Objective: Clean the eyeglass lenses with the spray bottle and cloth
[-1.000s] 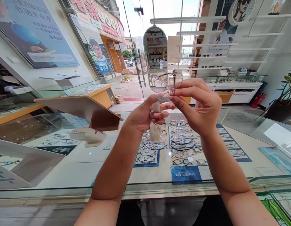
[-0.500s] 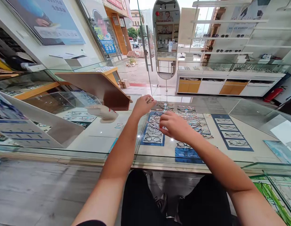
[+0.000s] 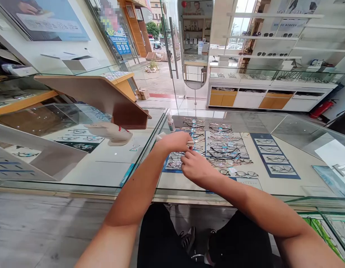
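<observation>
Over a glass-topped worktop [image 3: 281, 188] with a pale bed, the left hand [image 3: 178, 142] and right hand [image 3: 198, 166] close together. Left fingers bent downward, right fingers curled in against one another; cannot tell whether clamped on anything (a thin pale edge [image 3: 190, 143] at the left fingers, too small to name). Below and to the right, inside the worktop, close-packed rows of eyeglass frames [image 3: 226, 153], dark and clear ones among them. Just beyond the left hand, an upright white bottle [image 3: 171, 124]. Farther right, a blue panel [image 3: 260, 136] with four more pairs in a column. Leftward, past a glass edge, a beige object [image 3: 113, 134] with a red mark, near a slanting brown board [image 3: 91, 89]. Across the room, a tall rounded mirror [image 3: 197, 56], white wall shelves [image 3: 261, 57], a low cabinet [image 3: 250, 101] with white and orange fronts, and a red fire extinguisher [image 3: 322, 109]. Through the glass, a daylit street [image 3: 159, 80]; underfoot, grey flooring [image 3: 49, 227].
</observation>
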Demonstrator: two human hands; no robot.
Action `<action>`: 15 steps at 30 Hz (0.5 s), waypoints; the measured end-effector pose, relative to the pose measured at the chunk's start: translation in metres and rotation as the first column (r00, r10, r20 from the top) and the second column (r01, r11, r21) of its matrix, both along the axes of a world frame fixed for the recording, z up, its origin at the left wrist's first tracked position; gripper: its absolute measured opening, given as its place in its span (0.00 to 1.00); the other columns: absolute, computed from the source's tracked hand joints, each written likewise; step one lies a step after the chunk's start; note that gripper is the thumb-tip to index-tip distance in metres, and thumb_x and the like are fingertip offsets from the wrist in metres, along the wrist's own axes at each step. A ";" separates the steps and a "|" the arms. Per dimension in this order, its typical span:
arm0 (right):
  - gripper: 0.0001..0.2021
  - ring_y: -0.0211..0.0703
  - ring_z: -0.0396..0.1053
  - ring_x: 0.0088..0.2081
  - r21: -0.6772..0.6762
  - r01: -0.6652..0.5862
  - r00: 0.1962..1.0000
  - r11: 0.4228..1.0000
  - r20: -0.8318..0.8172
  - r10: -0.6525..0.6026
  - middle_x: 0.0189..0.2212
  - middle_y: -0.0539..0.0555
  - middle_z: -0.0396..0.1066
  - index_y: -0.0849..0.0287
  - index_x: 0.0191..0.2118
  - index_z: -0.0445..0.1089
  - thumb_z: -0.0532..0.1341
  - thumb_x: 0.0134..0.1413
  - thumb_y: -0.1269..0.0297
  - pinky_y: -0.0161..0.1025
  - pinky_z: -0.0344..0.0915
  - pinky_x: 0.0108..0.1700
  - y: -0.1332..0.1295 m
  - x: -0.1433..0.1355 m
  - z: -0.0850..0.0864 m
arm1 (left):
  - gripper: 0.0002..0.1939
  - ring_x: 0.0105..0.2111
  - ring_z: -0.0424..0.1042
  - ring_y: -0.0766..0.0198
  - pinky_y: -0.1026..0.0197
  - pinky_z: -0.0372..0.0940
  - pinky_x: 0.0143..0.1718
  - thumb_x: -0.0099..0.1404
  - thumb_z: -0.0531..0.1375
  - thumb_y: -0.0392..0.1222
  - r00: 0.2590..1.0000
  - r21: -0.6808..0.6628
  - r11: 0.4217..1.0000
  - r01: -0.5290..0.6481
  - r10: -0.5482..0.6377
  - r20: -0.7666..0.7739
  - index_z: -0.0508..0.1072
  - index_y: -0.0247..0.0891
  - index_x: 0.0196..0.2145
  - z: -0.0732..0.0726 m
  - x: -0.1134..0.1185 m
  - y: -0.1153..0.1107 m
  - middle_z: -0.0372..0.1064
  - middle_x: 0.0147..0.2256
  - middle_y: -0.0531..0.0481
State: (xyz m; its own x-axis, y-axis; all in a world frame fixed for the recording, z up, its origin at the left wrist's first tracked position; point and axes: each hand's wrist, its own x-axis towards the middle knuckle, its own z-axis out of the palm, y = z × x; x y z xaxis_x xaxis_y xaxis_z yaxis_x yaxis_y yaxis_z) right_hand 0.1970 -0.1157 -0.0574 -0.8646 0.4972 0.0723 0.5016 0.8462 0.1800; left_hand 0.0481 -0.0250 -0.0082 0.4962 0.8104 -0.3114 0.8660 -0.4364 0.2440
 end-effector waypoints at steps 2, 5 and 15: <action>0.14 0.56 0.74 0.48 0.001 0.007 1.000 1.000 -0.009 -0.007 0.42 0.63 0.82 0.64 0.47 0.86 0.59 0.76 0.74 0.52 0.70 0.54 0.000 0.001 -0.001 | 0.06 0.31 0.74 0.57 0.57 0.58 0.33 0.61 0.66 0.36 1.000 0.009 1.000 -0.007 0.008 -0.009 0.84 0.42 0.35 -0.002 0.001 0.001 0.83 0.35 0.46; 0.15 0.57 0.74 0.48 0.001 0.006 1.000 1.000 -0.020 -0.006 0.42 0.64 0.82 0.64 0.47 0.86 0.59 0.76 0.75 0.53 0.70 0.52 -0.001 0.002 -0.002 | 0.04 0.28 0.70 0.57 0.56 0.54 0.32 0.60 0.67 0.35 0.999 0.026 0.999 -0.041 0.041 0.008 0.82 0.42 0.31 -0.005 0.001 0.003 0.79 0.30 0.47; 0.17 0.58 0.75 0.51 -0.070 0.044 0.999 0.997 -0.003 -0.045 0.44 0.62 0.84 0.61 0.46 0.88 0.58 0.77 0.73 0.53 0.68 0.54 0.004 0.006 0.001 | 0.09 0.26 0.65 0.57 0.55 0.51 0.32 0.58 0.66 0.34 0.993 0.047 0.996 -0.074 0.069 0.099 0.73 0.42 0.23 -0.010 0.003 0.004 0.73 0.24 0.49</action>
